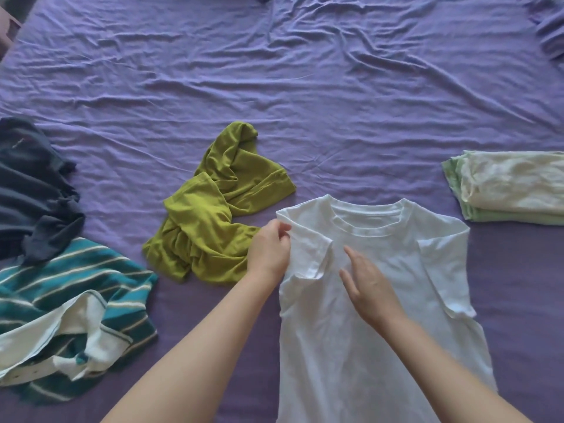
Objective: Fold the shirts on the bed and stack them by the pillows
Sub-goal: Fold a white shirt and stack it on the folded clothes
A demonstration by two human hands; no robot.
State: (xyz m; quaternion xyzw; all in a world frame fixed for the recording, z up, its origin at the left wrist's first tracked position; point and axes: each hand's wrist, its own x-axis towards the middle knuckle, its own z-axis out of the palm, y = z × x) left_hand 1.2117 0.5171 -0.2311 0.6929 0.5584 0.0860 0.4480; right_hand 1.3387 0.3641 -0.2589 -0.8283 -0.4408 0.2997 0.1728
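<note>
A: Where was the white shirt [381,300] laid?
B: Flat on the bed [305,102], so folds could be set.
A: And the hands?
B: Its shoulder was pinched by the left hand [268,251]; the right hand [370,288] was rested, fingers straight, to pin the cloth.

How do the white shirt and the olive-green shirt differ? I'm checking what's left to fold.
The white shirt lies spread flat, sleeves folded in; the olive-green shirt lies crumpled. Both hands are on the white shirt; none touches the olive-green shirt. Both lie on the purple sheet.
</note>
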